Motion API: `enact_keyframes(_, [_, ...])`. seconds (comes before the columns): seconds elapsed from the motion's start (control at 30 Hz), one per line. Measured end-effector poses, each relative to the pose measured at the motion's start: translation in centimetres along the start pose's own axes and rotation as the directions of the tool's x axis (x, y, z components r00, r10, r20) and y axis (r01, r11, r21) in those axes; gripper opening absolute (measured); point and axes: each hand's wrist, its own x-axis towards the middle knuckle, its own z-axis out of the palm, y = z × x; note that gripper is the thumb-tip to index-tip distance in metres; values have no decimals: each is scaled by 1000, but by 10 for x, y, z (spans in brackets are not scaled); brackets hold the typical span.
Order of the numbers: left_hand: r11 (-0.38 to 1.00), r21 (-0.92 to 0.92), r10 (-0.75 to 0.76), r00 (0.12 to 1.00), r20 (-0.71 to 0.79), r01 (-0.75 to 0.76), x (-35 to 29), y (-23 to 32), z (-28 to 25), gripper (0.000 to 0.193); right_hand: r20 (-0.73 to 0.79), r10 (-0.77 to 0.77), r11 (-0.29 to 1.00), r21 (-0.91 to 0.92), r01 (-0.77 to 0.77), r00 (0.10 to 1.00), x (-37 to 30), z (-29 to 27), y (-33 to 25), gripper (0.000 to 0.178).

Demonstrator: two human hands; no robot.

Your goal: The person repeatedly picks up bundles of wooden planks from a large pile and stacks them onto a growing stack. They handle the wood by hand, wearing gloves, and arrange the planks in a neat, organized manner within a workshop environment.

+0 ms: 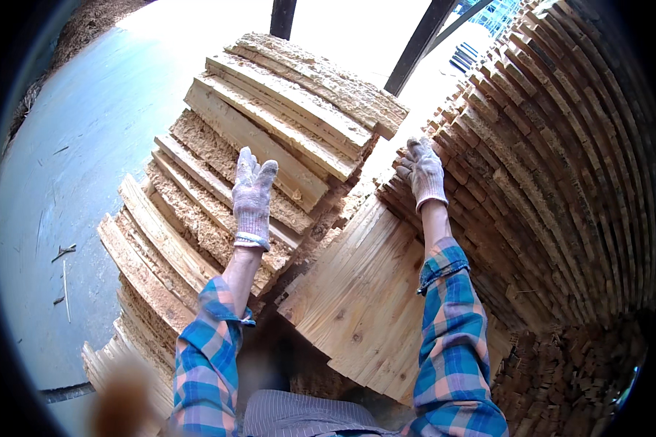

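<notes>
My left hand [254, 191], in a pale work glove, is stretched out over a pile of rough wooden planks [259, 131]. Its fingers are apart and hold nothing that I can see; whether it touches the wood is unclear. Farther right, my gloved right hand [423, 172] is at the near side of a tall stack of thin boards [532, 175]. Its fingers look loosely bent and apart, with no piece visible in them. Between my arms lies a row of smooth, light wooden boards [364, 306], set edge to edge.
Blue-grey floor [65, 218] runs along the left, with a few splinters [64, 252] on it. Dark posts [419, 47] stand behind the piles. Many small wood ends [568, 386] are packed at lower right. A blurred brown shape [124, 397] is close at lower left.
</notes>
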Motion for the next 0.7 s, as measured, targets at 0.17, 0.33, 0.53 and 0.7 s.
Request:
enact_keyframes(0.17, [810,587,2,999,-33,18,46,-20,33,90,-214,61,997,-30,-69,975,54,37,-9,24])
enact_keyframes(0.33, [238,970,96,995,31,-54,44,-42,74,107,331,-407,249,-857,452,851,102,24,10,67])
enact_keyframes(0.53, [344,934,225,974,20,-99,48,-56,68,105,167,-307,920,-200,337,937,138,18,40,46])
enact_keyframes(0.7, [266,954,411,912,16,-137,46,-57,81,100,298,-536,632,-478,609,790,153,-4,31,29])
